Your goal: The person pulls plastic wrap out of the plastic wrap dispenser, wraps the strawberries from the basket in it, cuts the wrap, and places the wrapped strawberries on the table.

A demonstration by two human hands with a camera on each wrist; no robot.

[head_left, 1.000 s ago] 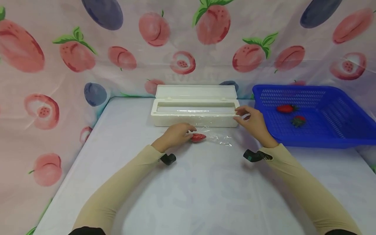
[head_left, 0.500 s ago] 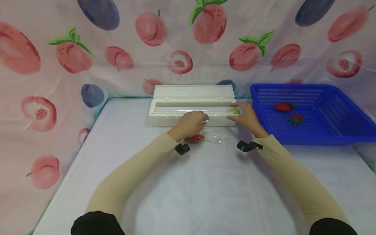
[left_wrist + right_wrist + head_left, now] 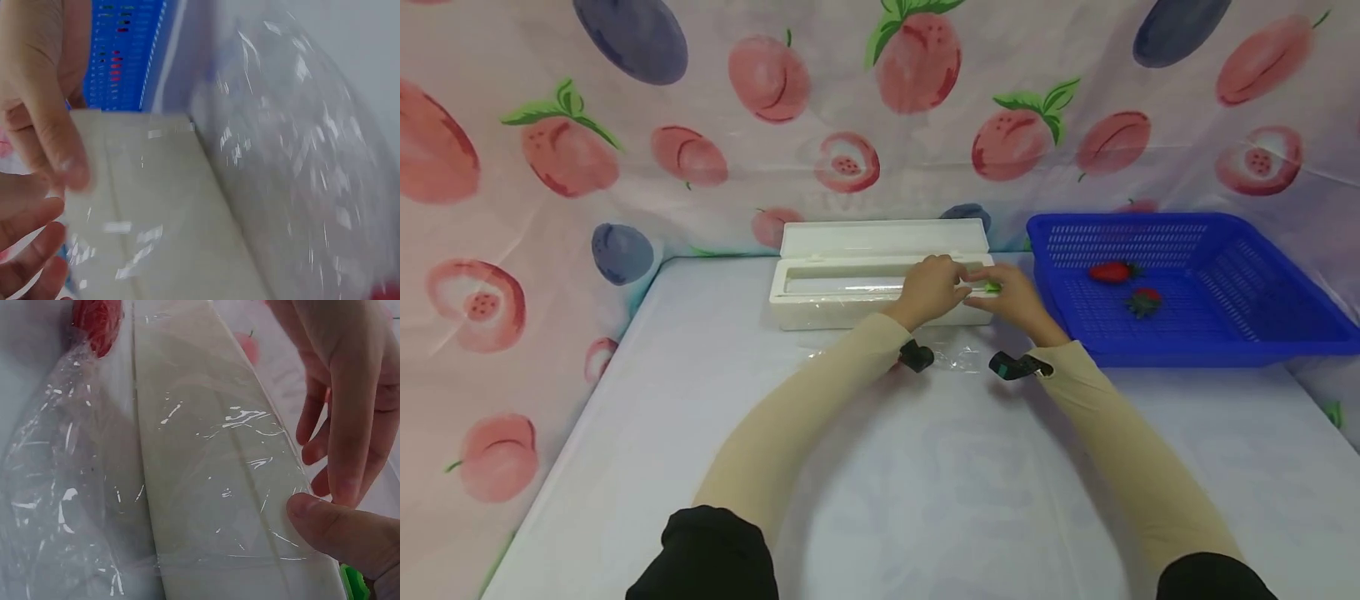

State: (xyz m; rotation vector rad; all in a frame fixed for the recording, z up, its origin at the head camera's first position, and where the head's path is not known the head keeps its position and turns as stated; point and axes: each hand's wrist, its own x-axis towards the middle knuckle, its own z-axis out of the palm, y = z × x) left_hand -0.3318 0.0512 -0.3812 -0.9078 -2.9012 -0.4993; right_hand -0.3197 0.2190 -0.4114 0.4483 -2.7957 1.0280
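Observation:
A long white cling film dispenser (image 3: pixel 827 312) lies on the table with its lid (image 3: pixel 883 239) raised. Clear cling film (image 3: pixel 206 431) drapes over its front and onto the table. Under the film is a red strawberry (image 3: pixel 99 325), mostly hidden by my left forearm in the head view. My left hand (image 3: pixel 931 287) is over the dispenser's right half, thumb and fingers apart. Facing it, my right hand (image 3: pixel 1015 298) is at the right end, its thumb (image 3: pixel 331 528) by the dispenser's edge. A green slider (image 3: pixel 355 582) shows beside that thumb. Neither hand clearly grips anything.
A blue plastic basket (image 3: pixel 1195 350) stands to the right of the dispenser. Inside are a strawberry (image 3: pixel 1112 272) lying on its side and another strawberry (image 3: pixel 1144 302) with its leaves towards me. The white tablecloth (image 3: pixel 962 483) runs back to a fruit-print backdrop (image 3: pixel 760 167).
My left hand has left the wrapped strawberry, risen and moved right along the dispenser to meet my right hand. My right hand has shifted slightly left, and the green slider has come into sight.

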